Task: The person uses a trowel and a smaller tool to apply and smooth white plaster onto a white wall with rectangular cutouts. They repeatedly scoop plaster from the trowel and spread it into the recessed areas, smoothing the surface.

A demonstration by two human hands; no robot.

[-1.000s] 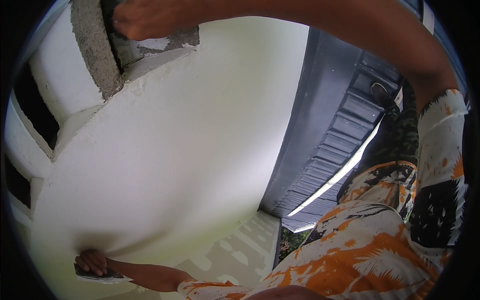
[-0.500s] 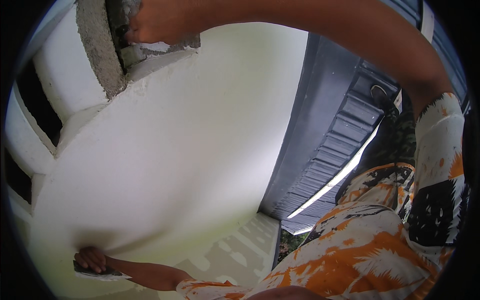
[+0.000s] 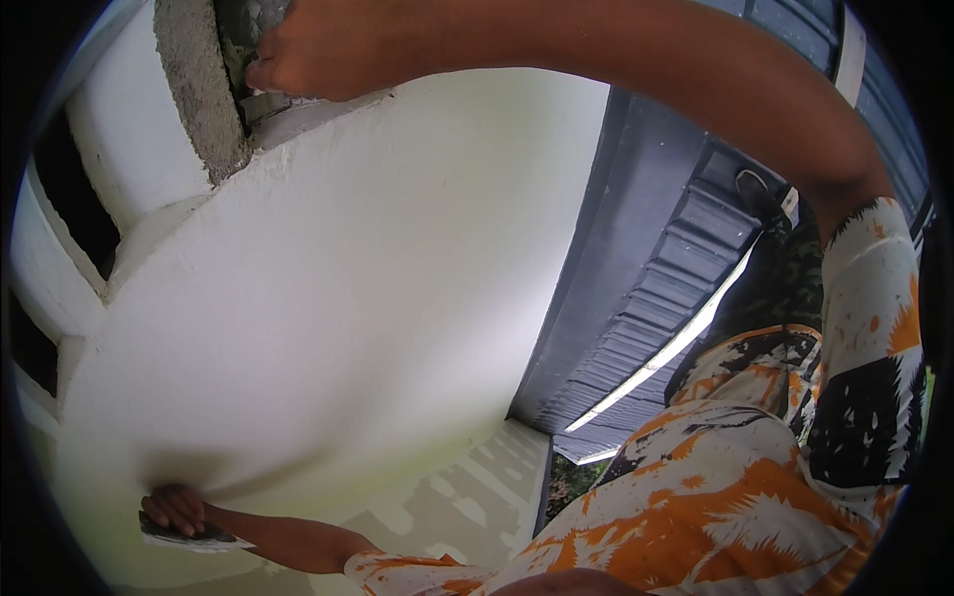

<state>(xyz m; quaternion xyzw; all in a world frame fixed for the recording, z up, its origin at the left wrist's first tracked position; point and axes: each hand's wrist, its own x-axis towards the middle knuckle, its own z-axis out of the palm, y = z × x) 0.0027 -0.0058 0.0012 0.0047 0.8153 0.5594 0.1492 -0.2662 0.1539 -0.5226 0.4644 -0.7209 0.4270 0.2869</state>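
Note:
At the lower left, my left hand (image 3: 179,507) is closed on a flat dark piece with a pale, streaked edge (image 3: 214,538), held against or just over the white wall (image 3: 348,248). At the upper left, my right hand (image 3: 286,55) reaches into a recess beside a rough grey concrete edge (image 3: 196,89). Its fingers are curled at the recess's patchy grey surface, and whatever they grip is hidden. My right forearm arches across the top of the view.
Curved white openings (image 3: 124,159) line the left. A dark ribbed metal roof (image 3: 686,248) runs along the wall's right, my shoe (image 3: 760,199) on it. The lower wall has grey-beige patches (image 3: 447,497). Greenery (image 3: 571,482) shows beyond the roof's lower end.
My right hand and forearm have shifted a little down and to the right at the recess. My left hand stays almost in place with the same flat piece in it.

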